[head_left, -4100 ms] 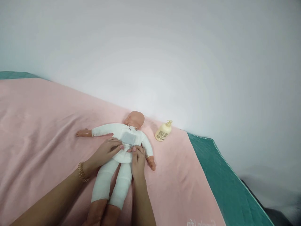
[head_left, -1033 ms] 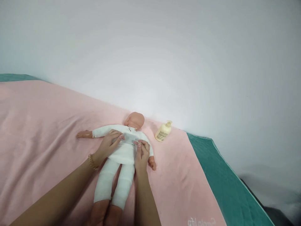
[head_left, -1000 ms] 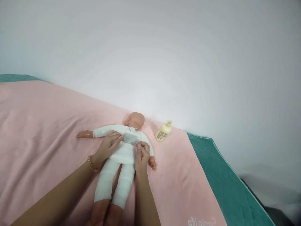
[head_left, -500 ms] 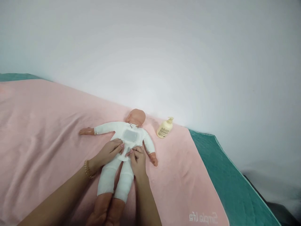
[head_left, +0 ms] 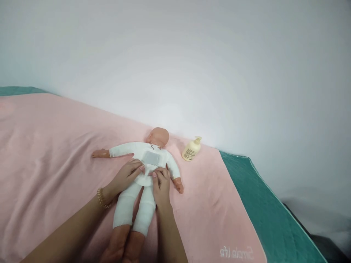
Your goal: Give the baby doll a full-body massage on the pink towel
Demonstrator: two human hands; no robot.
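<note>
The white-clothed doll (head_left: 143, 180) lies on the pink blanket (head_left: 208, 204); the left hand (head_left: 127, 176) and right hand (head_left: 162, 186), each drawn narrow, touch its middle; from here I can't tell whether they pinch anything.

light: soft, even, moderate | brightest: wall (head_left: 175, 91), middle, fading toward corners | darkest: near right corner | shadows: soft, on blanket (head_left: 214, 208) beside forearms (head_left: 70, 226) | focus: doll (head_left: 146, 181) fine detail soft, bottle (head_left: 191, 150) print illegible | edges: wide-angle stretch
</note>
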